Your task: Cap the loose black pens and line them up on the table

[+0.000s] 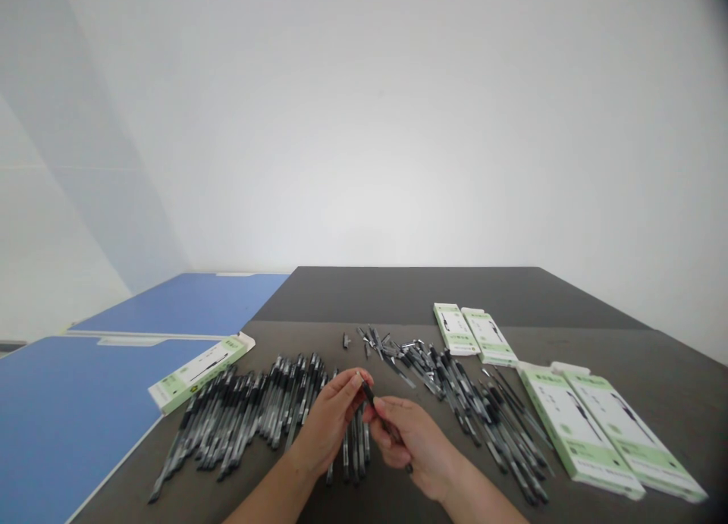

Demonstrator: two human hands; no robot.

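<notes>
In the middle of the head view a dark gel pen (368, 393) is held slanting between both hands. My right hand (406, 433) is wrapped round its barrel, and the pen's lower end pokes out beneath the fingers. At the pen's upper end my left hand (335, 410) is closed in a pinch; the fingertips partly hide what lies between them. Several clear pens with black grips (356, 444) lie on the table just behind and under the hands. A large row of similar pens (244, 410) spreads out to the left.
On the right lie loose pen parts and barrels (483, 418), with small caps (421, 353) behind. Green and white pen boxes (588, 422) rest at the right, smaller-looking ones (456, 328) farther back. Another box (199, 372) touches the left pens. Blue panels (85, 410) adjoin the dark table (421, 293).
</notes>
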